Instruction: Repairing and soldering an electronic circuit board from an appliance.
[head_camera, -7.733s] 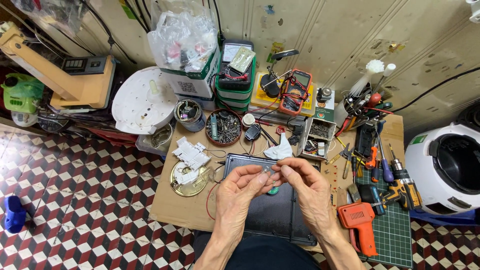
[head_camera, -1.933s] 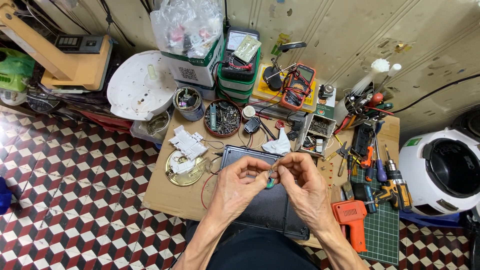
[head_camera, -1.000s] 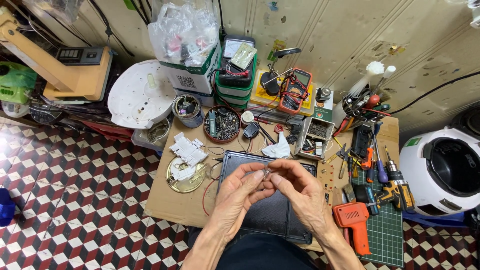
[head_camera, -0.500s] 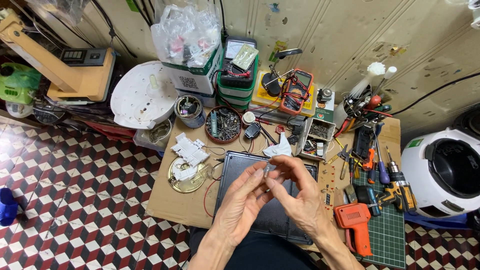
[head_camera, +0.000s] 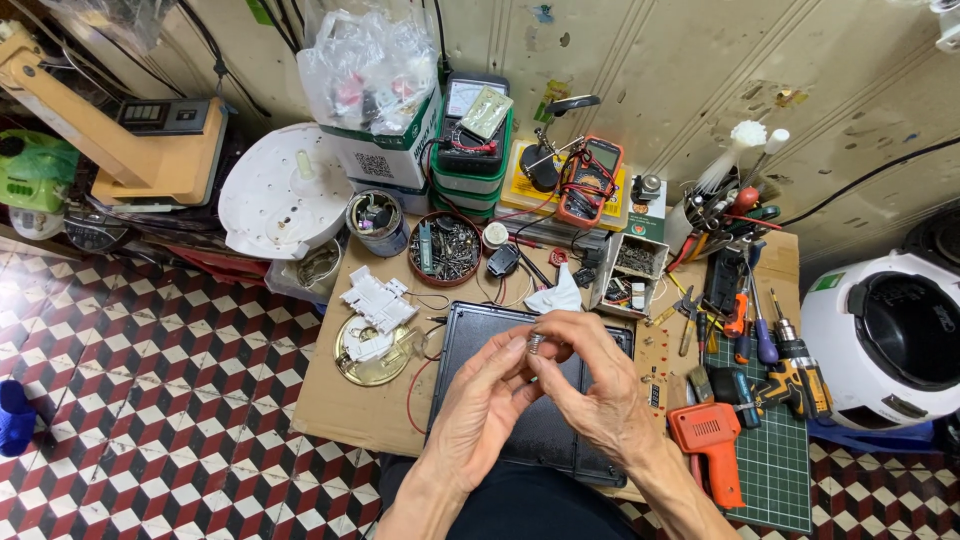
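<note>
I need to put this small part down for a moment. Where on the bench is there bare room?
The near-left corner of the brown bench top is bare, between the round brass plate and the black tray. The tray's bare left strip, beside the left hand, also has room. The back row of tins and meters and the right side, around the orange tool, are crowded.

We see an orange drill (head_camera: 712, 448) on a green cutting mat (head_camera: 780, 465) — a white cooker (head_camera: 885, 340) just beside it.
</note>
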